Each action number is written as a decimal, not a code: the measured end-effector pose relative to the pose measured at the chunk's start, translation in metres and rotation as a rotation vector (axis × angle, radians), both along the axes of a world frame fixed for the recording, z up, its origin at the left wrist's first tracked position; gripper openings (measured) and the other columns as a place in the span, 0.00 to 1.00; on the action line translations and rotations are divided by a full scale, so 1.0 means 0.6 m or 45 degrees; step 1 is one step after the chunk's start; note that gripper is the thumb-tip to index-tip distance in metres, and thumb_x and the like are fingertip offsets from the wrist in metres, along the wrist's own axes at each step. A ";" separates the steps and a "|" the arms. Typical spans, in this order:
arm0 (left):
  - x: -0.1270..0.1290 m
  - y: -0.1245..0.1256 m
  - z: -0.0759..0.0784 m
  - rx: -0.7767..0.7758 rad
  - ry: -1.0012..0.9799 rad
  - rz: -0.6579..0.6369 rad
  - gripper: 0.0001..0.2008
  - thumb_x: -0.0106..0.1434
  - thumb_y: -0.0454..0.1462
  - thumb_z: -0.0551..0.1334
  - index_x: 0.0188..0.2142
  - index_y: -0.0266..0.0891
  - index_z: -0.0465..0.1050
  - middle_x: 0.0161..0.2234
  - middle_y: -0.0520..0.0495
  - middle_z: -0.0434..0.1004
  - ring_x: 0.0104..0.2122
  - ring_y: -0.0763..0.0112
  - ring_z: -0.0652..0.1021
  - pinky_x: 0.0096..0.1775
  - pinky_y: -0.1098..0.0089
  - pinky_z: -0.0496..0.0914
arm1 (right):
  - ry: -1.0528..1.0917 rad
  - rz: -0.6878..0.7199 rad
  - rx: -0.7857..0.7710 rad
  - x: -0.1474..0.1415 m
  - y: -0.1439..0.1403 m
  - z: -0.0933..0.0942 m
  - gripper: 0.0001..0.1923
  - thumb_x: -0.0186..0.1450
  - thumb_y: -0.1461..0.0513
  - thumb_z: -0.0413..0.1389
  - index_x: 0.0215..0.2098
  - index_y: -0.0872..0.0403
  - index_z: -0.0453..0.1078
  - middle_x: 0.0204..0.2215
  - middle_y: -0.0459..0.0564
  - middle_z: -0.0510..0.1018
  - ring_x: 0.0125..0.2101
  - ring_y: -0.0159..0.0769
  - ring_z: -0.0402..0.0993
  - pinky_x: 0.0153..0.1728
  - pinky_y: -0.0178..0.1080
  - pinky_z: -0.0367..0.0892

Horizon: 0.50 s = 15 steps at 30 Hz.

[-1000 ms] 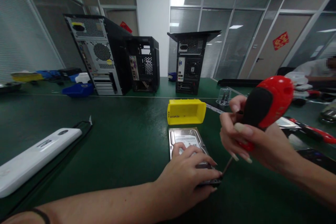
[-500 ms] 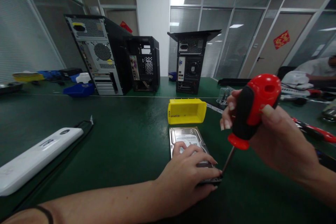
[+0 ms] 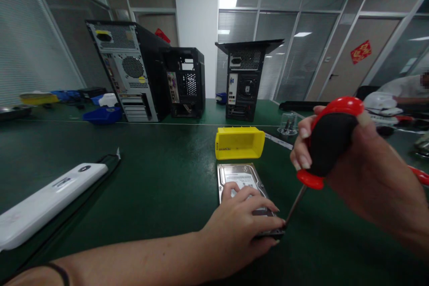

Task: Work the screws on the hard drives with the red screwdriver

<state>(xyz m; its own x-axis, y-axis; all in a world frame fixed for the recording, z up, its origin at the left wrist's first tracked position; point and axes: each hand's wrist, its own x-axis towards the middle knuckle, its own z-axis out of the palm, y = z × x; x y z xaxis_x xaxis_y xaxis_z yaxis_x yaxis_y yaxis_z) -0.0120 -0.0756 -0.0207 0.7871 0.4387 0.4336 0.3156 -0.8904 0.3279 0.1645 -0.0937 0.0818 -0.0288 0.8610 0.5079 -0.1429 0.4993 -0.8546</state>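
A silver hard drive [image 3: 236, 170] with a white label lies flat on the green table. Over its near part, my left hand [image 3: 243, 221] is spread, gripping it against the tabletop and hiding much of it. My right hand [image 3: 372, 170] is wrapped around the thick red and black handle of a screwdriver [image 3: 330, 145]. The shaft slants down to the drive's near right corner, beside my left fingertips. Whether a screw sits under the tip I cannot make out. Just beyond the drive, a yellow bin [image 3: 239, 154] rests with small screws inside.
Computer cases [image 3: 132, 71] stand at the back. On the left lie a white power strip [image 3: 56, 199] with its cable and a blue bin [image 3: 102, 116]. A clear cup [image 3: 287, 124] stands beyond my right hand. Another person [image 3: 402, 89] sits at the far right.
The screwdriver handle has turned in my right hand, showing more black toward me, and the hand has shifted slightly right. My left hand stays on the hard drive.
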 end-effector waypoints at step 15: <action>0.001 0.000 0.000 0.006 -0.003 0.010 0.11 0.65 0.40 0.58 0.48 0.50 0.67 0.50 0.56 0.72 0.49 0.66 0.69 0.46 0.60 0.49 | 0.091 0.059 -0.038 0.004 -0.005 0.011 0.12 0.60 0.51 0.55 0.33 0.51 0.71 0.29 0.47 0.67 0.23 0.30 0.66 0.20 0.33 0.66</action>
